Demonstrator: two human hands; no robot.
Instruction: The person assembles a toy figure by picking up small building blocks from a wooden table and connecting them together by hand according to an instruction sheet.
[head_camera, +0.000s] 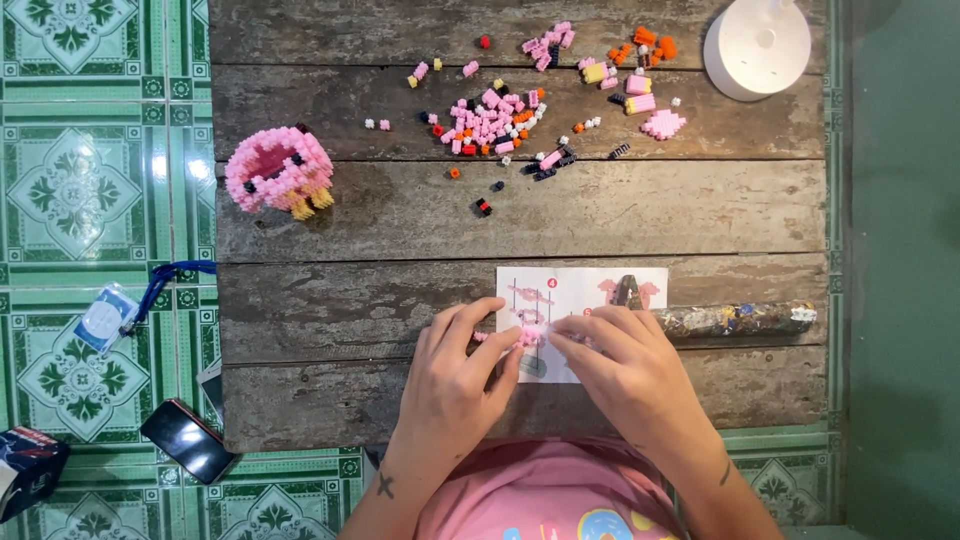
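Two hands meet over the near edge of the instruction sheet (580, 300), which lies on the wooden tabletop (400, 210). Far left of the sheet, on the green tiled floor (70, 200), lie a tag on a blue lanyard (110, 315) and a dark phone (187, 440). Left of the sheet and farther up the tabletop stands a built pink brick figure (278, 172) with yellow feet. The left hand (455, 380) has its fingers narrowed on a small pink brick piece (528, 335), pinching its left side. The right hand (625, 365) pinches the same piece from the other side, fingertips close together. Above the sheet a scatter of loose pink, orange and black bricks (495, 120) is spread out. Right of the sheet lies a dark cylindrical roll (735, 318), and far above it sits a white round lamp base (757, 45).
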